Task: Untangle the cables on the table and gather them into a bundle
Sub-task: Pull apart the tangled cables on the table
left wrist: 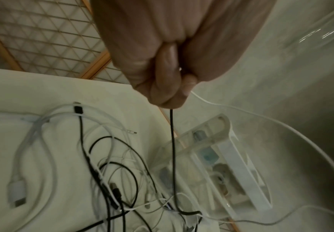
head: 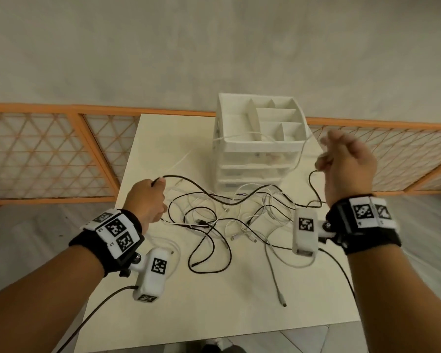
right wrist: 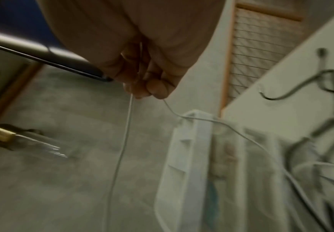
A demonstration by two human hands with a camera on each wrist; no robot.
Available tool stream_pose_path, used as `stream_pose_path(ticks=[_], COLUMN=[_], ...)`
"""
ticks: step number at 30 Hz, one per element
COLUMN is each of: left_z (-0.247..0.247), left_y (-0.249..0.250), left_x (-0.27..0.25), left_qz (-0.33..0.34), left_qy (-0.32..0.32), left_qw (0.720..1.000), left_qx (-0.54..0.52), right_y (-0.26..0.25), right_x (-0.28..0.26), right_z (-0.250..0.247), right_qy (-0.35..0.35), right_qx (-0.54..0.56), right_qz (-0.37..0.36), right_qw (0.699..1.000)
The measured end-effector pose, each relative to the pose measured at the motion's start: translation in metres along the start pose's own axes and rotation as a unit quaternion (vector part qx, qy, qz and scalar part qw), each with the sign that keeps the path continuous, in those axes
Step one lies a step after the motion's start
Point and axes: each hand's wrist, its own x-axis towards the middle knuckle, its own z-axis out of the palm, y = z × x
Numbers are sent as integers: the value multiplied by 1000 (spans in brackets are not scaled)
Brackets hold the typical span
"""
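Left wrist view shows left hand (left wrist: 168,51) fingers curled tight, pinching a thin black cable (left wrist: 173,149). The right hand (head: 346,166) (blurred in head view) shows in its wrist view pinching a thin white cable (right wrist: 122,149) draped over the white plastic drawer organizer (head: 260,146). Tangled cables (head: 229,217) lie on the table (head: 214,301).

Left hand (head: 145,200) low, fingers curled, pinching black cable (left wrist: 172,141); right hand (head: 348,165) raised, pinching white cable (right wrist: 122,149).
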Motion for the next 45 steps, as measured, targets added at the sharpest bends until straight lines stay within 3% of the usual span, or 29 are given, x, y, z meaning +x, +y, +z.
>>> stream_pose_path(ticks=[3, 7, 12, 17, 20, 23, 26, 30, 32, 34, 36, 38, 40, 42, 45], left_z=[4, 11, 8, 2, 4, 10, 12, 13, 17, 22, 22, 20, 21, 29, 44], left_y=[-8, -9, -8, -9, -9, -5, -3, -3, 1, 7, 11, 18, 26, 39, 59], left_x=[-3, -9, -1, 3, -3, -11, -7, -4, -9, -16, -21, -24, -30, -40, -59], left_qz=[-20, -32, -35, -12, -3, -9, -37, -24, -8, 17, 48, 75, 100, 131, 243], left_qy=[-16, -37, 50, 78, 25, -26, -18, -15, -25, -46, -78, -101, -128, -184, -239], left_qw=[999, 998, 998, 997, 1000, 999, 999, 1000, 1000, 999, 996, 992, 987, 974, 934], left_qx=[22, 44, 20, -18, 5, 27, 11, 10, 6, -3, -6, 1, 15, 29, 106], right_y=[-26, -26, -19, 23, 33, 24, 1, -31, -22, 0, 25, 38, 39, 32, 29], right_x=[10, 18, 26, 40, 36, 45, 66, 73, 71, 67, 52, 26, -9, -44, -81], right_z=[8, 12, 13, -6, -9, -9, -11, -2, 1, -4, -12, -12, 1, 23, 53], right_qy=[-4, 13, 14, 74, 40, 37, 59, 79, 56, -4, -80, -103, -123, -225, -417], right_qx=[-50, -113, -169, -233, -250, -244, -259, -230, -259, -348, -475, -543, -501, -406, -350], right_qz=[-87, -108, -173, -41, -2, -63, -117, -171, -174, -121, 4, 87, 46, -23, -56], right_qw=[995, 988, 970, 969, 967, 967, 957, 955, 948, 930, 876, 829, 855, 886, 837])
